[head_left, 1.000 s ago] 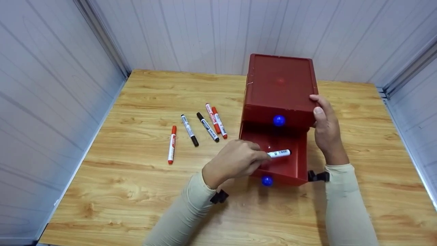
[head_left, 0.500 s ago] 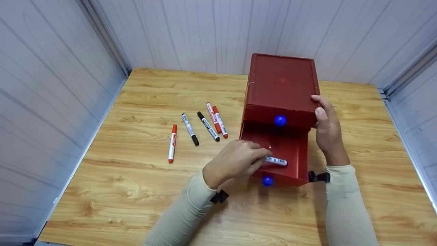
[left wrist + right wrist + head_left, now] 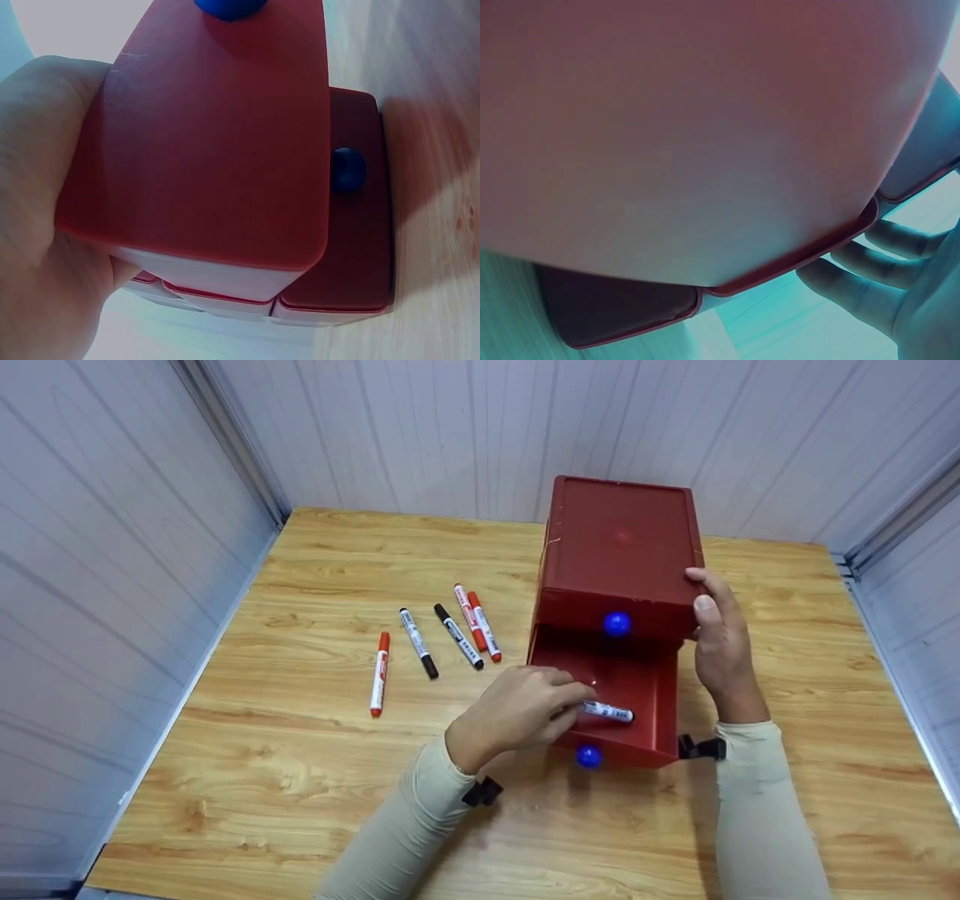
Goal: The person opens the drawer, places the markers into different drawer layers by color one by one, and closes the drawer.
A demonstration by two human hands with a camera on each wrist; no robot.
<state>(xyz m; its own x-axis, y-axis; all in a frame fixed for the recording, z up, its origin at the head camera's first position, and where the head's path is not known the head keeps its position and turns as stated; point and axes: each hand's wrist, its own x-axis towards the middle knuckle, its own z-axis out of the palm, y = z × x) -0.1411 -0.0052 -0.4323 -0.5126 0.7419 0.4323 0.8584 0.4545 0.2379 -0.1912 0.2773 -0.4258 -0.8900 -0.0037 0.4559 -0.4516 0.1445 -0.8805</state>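
Note:
A red drawer cabinet (image 3: 622,540) stands right of the table's middle, one drawer (image 3: 637,682) pulled out below its top section. Over that drawer my left hand (image 3: 525,709) pinches a white marker (image 3: 611,710) with a dark end, which points right inside. In the left wrist view the left hand (image 3: 45,165) reaches behind the drawer's front (image 3: 202,150), so the marker is hidden there. My right hand (image 3: 721,645) rests against the cabinet's right side, thumb at the front corner. The right wrist view shows its fingers (image 3: 855,289) fairly straight, touching the cabinet.
Left of the cabinet lie several markers: a red one (image 3: 380,673), two with black caps (image 3: 418,643), and two red ones (image 3: 470,616) side by side. A further drawer with a blue knob (image 3: 348,170) sits beneath the pulled-out one. Pale panels (image 3: 420,435) bound the table.
The marker's far end has swung down toward the drawer's front while my left hand stays almost in place. My right hand keeps its position on the cabinet.

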